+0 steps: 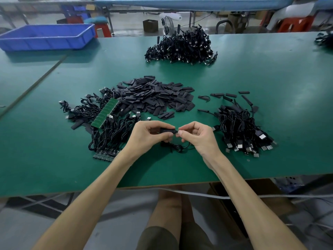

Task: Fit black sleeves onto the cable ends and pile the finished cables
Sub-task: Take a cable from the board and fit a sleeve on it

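One blue bin (45,43) far left; left hand (148,135) pinches sleeve (167,131), right hand (199,137) cable (176,147).

Mid worktop (252,78): heap of loose sleeves (155,96), tangle of cables (100,123) touching its left side, second cable pile (241,129) apart to the right. Behind, third cable pile (182,46); bin (46,36) at far left. In front, left hand (149,134) on one sleeve (166,131), right hand (198,136) on cable end (178,131) beside it.

Operator, what's worn
Arms (86,201) bare down to left grip (149,135) and right grip (199,137); shorts (158,237) probably dark olive.
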